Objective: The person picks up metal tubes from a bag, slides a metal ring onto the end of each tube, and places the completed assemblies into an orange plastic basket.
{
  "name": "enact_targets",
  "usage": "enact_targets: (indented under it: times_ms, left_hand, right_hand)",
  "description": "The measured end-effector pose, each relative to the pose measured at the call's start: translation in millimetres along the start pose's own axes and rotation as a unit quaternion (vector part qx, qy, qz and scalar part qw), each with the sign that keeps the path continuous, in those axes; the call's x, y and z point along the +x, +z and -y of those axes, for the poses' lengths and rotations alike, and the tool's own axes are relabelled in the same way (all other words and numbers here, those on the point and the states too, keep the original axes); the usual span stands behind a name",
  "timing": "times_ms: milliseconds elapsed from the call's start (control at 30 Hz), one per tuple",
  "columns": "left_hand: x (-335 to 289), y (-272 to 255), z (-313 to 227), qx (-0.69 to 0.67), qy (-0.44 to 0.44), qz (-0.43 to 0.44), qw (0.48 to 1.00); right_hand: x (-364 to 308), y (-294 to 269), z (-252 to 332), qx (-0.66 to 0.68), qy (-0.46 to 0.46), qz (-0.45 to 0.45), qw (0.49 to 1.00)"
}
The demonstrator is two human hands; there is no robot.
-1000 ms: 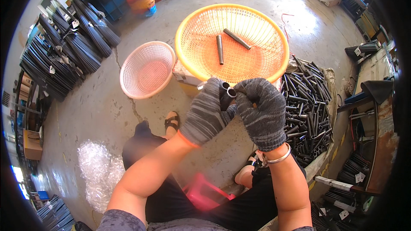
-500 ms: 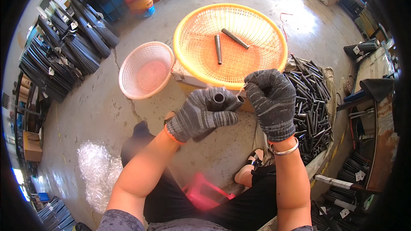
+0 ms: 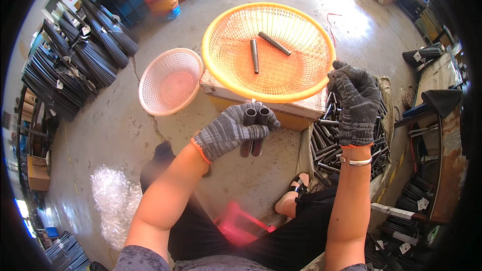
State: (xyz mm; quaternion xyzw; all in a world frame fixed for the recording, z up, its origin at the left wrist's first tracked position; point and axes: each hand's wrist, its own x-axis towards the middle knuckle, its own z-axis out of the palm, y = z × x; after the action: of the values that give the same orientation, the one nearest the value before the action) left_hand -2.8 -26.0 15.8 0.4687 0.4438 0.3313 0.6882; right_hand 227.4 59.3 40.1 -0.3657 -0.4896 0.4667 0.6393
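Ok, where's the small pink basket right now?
In the head view the pink basket sits on the concrete floor at upper left, just left of the big orange basket on its cardboard box, beyond the gloved left hand gripping two dark tubes.

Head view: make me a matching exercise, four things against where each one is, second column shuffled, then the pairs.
Things:
1. two dark tubes
2. orange basket
3. pink basket
4. small grey piece

Places:
A. on the concrete floor
B. in the grip of the left hand
C. at the fingertips of the right hand
D. on top of a box

Pairs: 1-B, 2-D, 3-A, 4-C
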Motion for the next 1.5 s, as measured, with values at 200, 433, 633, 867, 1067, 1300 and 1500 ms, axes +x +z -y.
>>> enact_targets:
  times_ms: [200, 433, 633, 867, 1067, 1300, 1500]
  left_hand:
    - [0.0, 4.7, 3.7, 0.003, -0.053, 0.075, 0.996]
    - [26.3, 0.0, -5.2, -0.363, 0.178, -0.198, 0.893]
    - [29.3, -3.2, 7.1, -0.367, 0.104, -0.270, 0.884]
    - [26.7, -22.7, 32.5, -0.366, 0.134, -0.195, 0.900]
    - [28.1, -22.3, 28.5, -0.320, 0.114, -0.223, 0.914]
    - [26.2, -25.1, 23.8, -0.320, 0.118, -0.182, 0.922]
    - [13.6, -34.4, 17.4, -0.269, 0.110, -0.102, 0.951]
  right_hand:
    - [3.7, -6.1, -1.9, 0.031, 0.007, -0.075, 0.997]
    - [3.0, -1.7, -1.9, 0.037, 0.018, -0.103, 0.994]
    - [3.0, -8.0, -6.6, 0.051, 0.022, -0.082, 0.995]
    - [2.5, -7.5, -5.9, 0.050, 0.044, -0.084, 0.994]
    - [10.3, -8.1, -1.3, 0.074, 0.005, -0.106, 0.992]
    - [26.9, -25.9, 16.4, 0.126, -0.041, -0.053, 0.990]
    - [3.8, -120.4, 4.5, -0.124, 0.010, 0.059, 0.991]
